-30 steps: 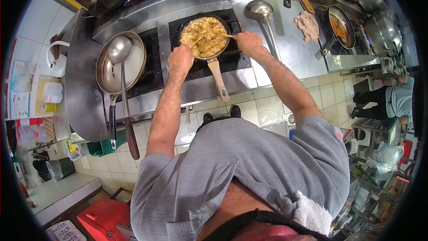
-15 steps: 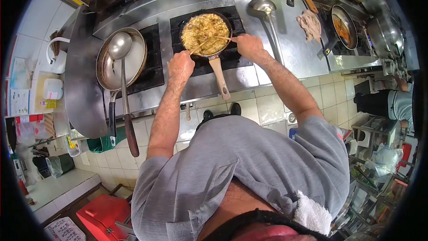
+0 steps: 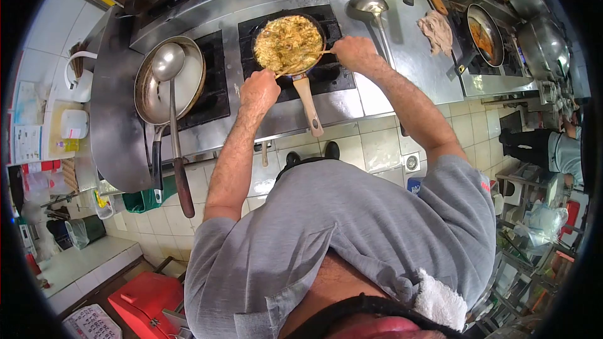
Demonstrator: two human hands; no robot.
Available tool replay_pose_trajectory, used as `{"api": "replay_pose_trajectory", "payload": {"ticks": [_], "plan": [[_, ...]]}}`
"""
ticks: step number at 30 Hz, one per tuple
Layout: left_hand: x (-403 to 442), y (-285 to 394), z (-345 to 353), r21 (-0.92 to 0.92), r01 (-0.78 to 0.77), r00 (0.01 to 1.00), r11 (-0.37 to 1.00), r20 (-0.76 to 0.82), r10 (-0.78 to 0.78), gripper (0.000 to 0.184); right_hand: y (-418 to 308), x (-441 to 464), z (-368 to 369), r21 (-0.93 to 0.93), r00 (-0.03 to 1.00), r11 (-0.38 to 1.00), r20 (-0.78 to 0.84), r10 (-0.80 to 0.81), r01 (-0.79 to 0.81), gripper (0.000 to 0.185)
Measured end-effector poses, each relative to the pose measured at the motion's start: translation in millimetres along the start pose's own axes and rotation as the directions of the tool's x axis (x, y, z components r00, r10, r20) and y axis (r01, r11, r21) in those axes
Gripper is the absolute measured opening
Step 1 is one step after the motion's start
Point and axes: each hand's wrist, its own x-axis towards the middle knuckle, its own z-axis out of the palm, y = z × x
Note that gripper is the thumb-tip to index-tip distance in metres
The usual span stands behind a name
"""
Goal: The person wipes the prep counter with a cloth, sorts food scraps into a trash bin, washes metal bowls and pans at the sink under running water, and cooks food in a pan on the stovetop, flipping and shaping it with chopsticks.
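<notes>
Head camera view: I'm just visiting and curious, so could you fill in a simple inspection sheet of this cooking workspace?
Surface: steel stovetop with black burner grates.
Job's things: cooked-looking food in a pan with a light handle.
Clutter: large pan with a ladle lying across it; second ladle and crumpled cloth on the steel.
Fingers: left hand grips one thin stick, right hand another stick, both over the pan.
Cables: nothing seen.
Surroundings: tiled floor; another person at far right.
</notes>
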Motion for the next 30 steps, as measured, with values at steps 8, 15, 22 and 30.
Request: {"api": "replay_pose_trajectory", "payload": {"ticks": [8,15,22,30], "plan": [[-13,-43,-38,-0.150,-0.022,0.979,0.988,-0.202,-0.009,0.020,-25,-12,-1,0.090,0.996,0.996,-0.089,-0.018,0.026,0.016],[0,-36,-33,0.110,0.111,0.987,0.988,-0.126,-0.097,0.018,-91,-4,40,0.332,0.992,0.941,-0.123,-0.024,0.064,0.017],[-8,-39,-43,0.025,0.102,0.989,0.994,-0.110,-0.099,0.018,-60,-9,8,0.272,0.997,0.962,0.063,-0.035,0.016,0.020],[2,-34,-33,0.138,0.105,0.989,0.985,-0.116,-0.089,0.018,-88,42,32,0.267,0.988,0.963,-0.154,0.008,0.034,0.019]]}}
